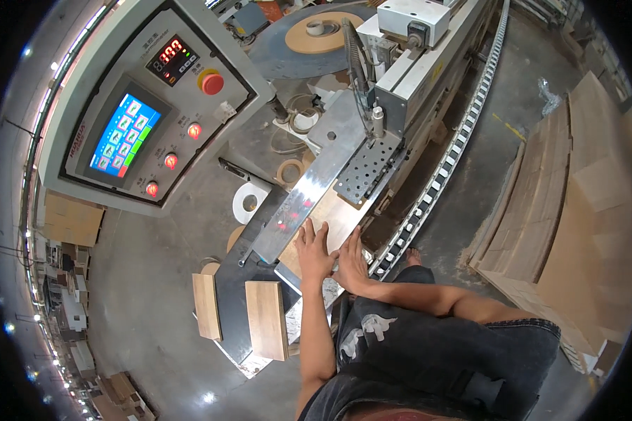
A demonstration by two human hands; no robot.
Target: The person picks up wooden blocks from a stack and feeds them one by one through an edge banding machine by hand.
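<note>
A pale wooden board lies on the metal bed of a machine that looks like an edge bander, its far end close to a perforated dark metal plate. My left hand rests flat on the board's near part, fingers spread toward the machine. Beside it, my right hand lies along the board's right side with its fingers stretched out. The thumbs of both hands nearly meet. A polished metal guide runs along the board's left side. My palms hide the board's near end.
Two wooden boards lie on a dark side surface at the lower left. A control panel with a lit screen and red buttons stands at the upper left. The conveyor chain runs along the right, with large stacked cardboard beyond.
</note>
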